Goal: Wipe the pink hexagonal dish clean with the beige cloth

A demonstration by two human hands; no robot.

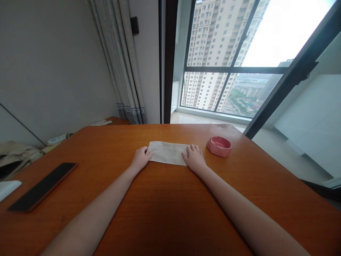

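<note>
A folded off-white cloth (167,153) lies flat on the brown wooden table, a wide rectangle between my two hands. My left hand (140,159) rests at its left edge. The thumb lies over the edge and stands apart from the fingers, whose tips are partly hidden. On the cloth's right end my right hand (195,158) presses palm down, fingers stretched out and thumb spread. Just beyond that hand, to the right, sits a pink angular bowl (219,146), touched by neither hand.
The wooden table (170,206) reaches to both sides. A long black flat slab (44,186) lies on its left part, near a white object (8,189) at the edge. Bundled fabric (18,156) and a power strip (59,139) lie beyond. A curtain (119,64) hangs behind.
</note>
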